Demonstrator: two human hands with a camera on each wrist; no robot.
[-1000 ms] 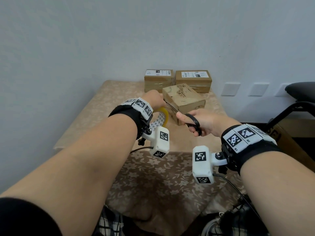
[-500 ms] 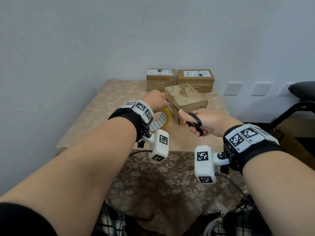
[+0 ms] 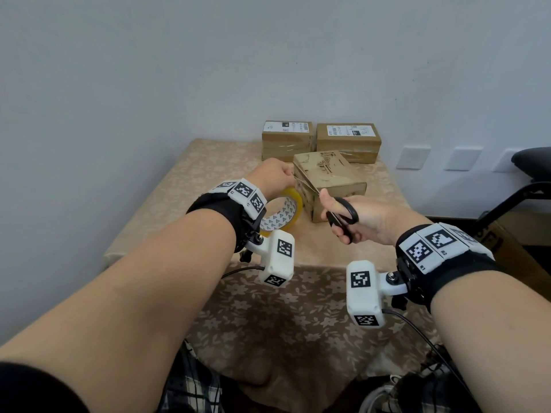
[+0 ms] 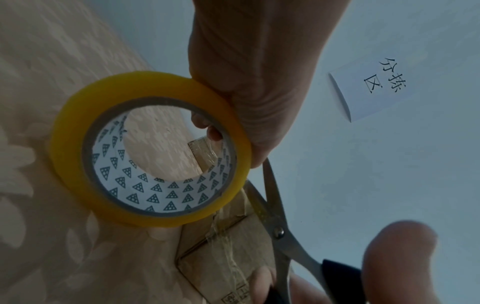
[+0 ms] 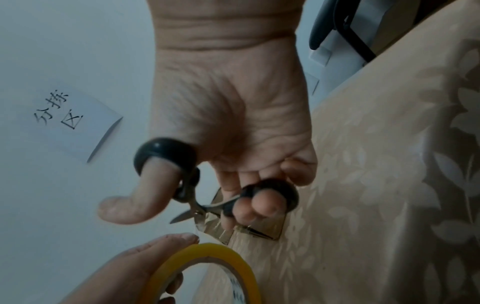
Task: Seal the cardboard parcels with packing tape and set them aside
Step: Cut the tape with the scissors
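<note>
- Parcels, three: one [image 3: 329, 186] mid-table, two [image 3: 287, 140] [image 3: 348, 142] by the wall.
- Left hand [image 3: 272, 180] grips one tape roll [image 3: 281, 216].
- Right hand [image 3: 357, 217] grips one scissors [image 3: 343, 219], blades seemingly at the tape.
- Floral-clothed table [image 3: 298, 308], pale wall [image 3: 268, 55].

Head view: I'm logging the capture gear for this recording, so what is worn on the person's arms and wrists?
Each forearm is bare, with a dark sleeve edge at the left elbow. Each wrist carries a black wristband topped by white blocks printed with black square markers. A white box-shaped camera with the same markers hangs under each wrist on a bracket, trailing a thin black cable. The left hand and right hand are ungloved.
</note>
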